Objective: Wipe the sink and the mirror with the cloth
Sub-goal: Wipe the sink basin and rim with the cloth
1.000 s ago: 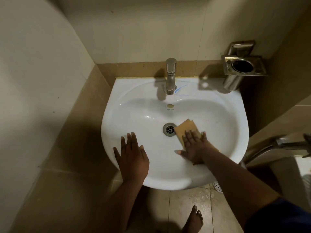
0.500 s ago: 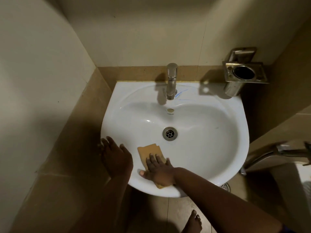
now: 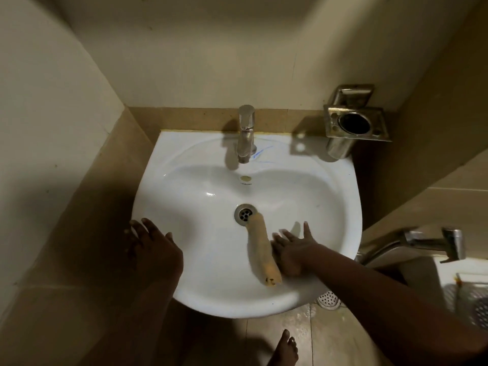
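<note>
The white sink (image 3: pixel 200 281) is fixed to the back wall, with a metal drain (image 3: pixel 245 214) in the middle and a chrome tap (image 3: pixel 246 133) at the back. The tan cloth (image 3: pixel 262 250) lies bunched into a long roll in the bowl, running from the drain toward the front rim. My right hand (image 3: pixel 293 249) lies flat with fingers spread, pressed against the roll's right side. My left hand (image 3: pixel 151 247) rests spread on the sink's front-left rim, holding nothing. No mirror is in view.
A steel tumbler holder (image 3: pixel 355 125) juts from the wall at the sink's back right. A chrome spray handle (image 3: pixel 433 243) sticks out at the right. Tiled walls close in left and right. A floor drain (image 3: pixel 328 299) and a bare foot (image 3: pixel 284 351) show below.
My right hand swept the cloth from near the drain to the front left and back right; the flat cloth is now bunched into a roll. My left hand slid out to the left rim.
</note>
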